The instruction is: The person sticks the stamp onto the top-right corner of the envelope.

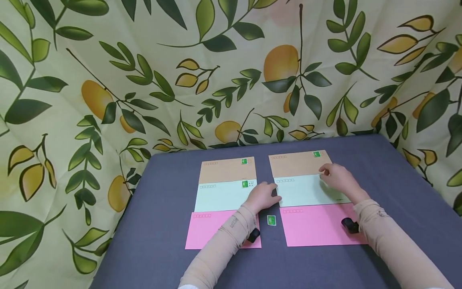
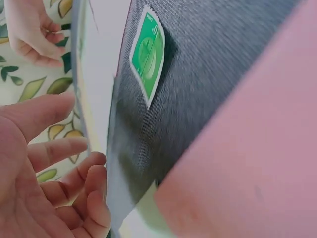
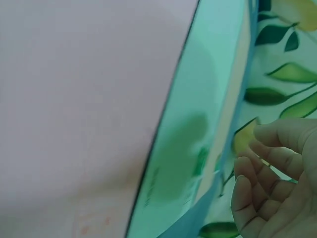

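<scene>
My left hand (image 1: 261,196) hovers over the strip of cloth between two columns of envelopes, its fingers loosely bent and holding nothing. A loose green stamp (image 1: 271,220) lies on the cloth just nearer than that hand. Over the upper right part of the right-hand mint envelope (image 1: 301,192) is my right hand (image 1: 339,180), its fingers loosely curled; nothing shows between them. In the right wrist view a blurred green stamp (image 3: 200,161) appears on the mint envelope, close to its far edge; the hand covers that corner in the head view.
Brown envelopes (image 1: 223,172) top both columns, with pink envelopes (image 1: 317,226) nearest me. Green stamps (image 1: 244,161) show on both brown envelopes and on the left mint envelope (image 1: 220,198). Dark cloth (image 1: 159,224) covers the table. A leaf-print curtain (image 1: 162,80) hangs behind.
</scene>
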Action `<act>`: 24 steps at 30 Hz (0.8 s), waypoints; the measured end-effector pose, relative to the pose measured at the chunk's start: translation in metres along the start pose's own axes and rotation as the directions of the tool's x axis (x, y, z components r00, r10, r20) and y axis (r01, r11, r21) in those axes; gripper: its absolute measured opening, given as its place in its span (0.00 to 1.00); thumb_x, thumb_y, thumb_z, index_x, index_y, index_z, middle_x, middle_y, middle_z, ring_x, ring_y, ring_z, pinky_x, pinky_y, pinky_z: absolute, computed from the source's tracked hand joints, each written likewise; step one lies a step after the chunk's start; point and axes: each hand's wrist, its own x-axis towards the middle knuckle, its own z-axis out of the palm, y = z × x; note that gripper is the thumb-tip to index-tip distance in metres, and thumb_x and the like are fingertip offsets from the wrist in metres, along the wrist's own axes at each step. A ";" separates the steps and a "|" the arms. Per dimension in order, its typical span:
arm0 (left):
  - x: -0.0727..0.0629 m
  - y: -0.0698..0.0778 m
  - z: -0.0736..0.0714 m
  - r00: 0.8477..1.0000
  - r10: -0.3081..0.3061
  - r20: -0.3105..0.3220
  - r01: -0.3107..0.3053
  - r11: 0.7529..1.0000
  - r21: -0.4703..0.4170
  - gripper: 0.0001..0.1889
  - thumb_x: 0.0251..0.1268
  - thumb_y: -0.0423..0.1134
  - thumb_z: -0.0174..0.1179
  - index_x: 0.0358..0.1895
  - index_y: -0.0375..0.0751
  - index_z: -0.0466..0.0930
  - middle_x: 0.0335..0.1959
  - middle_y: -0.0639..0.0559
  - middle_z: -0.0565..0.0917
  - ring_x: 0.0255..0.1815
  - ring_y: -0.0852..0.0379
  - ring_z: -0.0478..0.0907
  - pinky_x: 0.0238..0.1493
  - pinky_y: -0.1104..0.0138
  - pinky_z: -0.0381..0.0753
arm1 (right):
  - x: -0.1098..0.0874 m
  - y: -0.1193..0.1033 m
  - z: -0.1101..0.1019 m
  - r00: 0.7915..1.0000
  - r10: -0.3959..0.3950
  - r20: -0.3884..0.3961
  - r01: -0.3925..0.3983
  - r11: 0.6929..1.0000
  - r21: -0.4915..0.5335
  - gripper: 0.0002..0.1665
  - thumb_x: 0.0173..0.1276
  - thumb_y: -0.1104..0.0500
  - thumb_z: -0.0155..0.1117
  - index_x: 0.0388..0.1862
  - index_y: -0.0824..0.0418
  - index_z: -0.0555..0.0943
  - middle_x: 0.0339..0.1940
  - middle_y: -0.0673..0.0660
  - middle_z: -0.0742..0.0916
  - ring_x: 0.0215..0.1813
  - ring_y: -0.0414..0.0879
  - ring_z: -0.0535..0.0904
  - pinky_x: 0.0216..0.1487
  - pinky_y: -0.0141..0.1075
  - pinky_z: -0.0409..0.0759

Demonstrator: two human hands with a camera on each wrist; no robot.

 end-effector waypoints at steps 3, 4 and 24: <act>-0.009 -0.005 -0.005 1.000 0.016 -0.021 -0.015 1.000 0.001 0.23 0.62 0.49 0.58 0.59 0.46 0.76 0.55 0.48 0.80 0.56 0.52 0.78 0.55 0.62 0.76 | -0.003 -0.012 0.002 0.999 -0.033 -0.001 0.033 0.999 0.001 0.18 0.65 0.60 0.56 0.49 0.72 0.77 0.35 0.64 0.81 0.32 0.50 0.73 0.30 0.35 0.70; -0.012 -0.007 -0.007 0.999 0.018 -0.027 -0.018 1.000 0.007 0.23 0.62 0.50 0.58 0.59 0.47 0.76 0.55 0.48 0.81 0.56 0.51 0.78 0.55 0.61 0.76 | -0.004 -0.016 0.003 0.999 -0.049 -0.004 0.049 0.999 0.000 0.18 0.65 0.59 0.56 0.48 0.72 0.77 0.35 0.64 0.82 0.32 0.49 0.73 0.29 0.35 0.70; -0.096 -0.065 -0.015 0.994 -0.080 -0.070 0.078 0.996 -0.029 0.21 0.56 0.49 0.61 0.52 0.43 0.80 0.33 0.48 0.81 0.27 0.57 0.73 0.30 0.66 0.70 | -0.042 -0.100 0.051 0.956 -0.291 0.028 0.287 0.953 0.101 0.10 0.60 0.60 0.64 0.38 0.63 0.82 0.28 0.51 0.82 0.27 0.40 0.71 0.29 0.32 0.69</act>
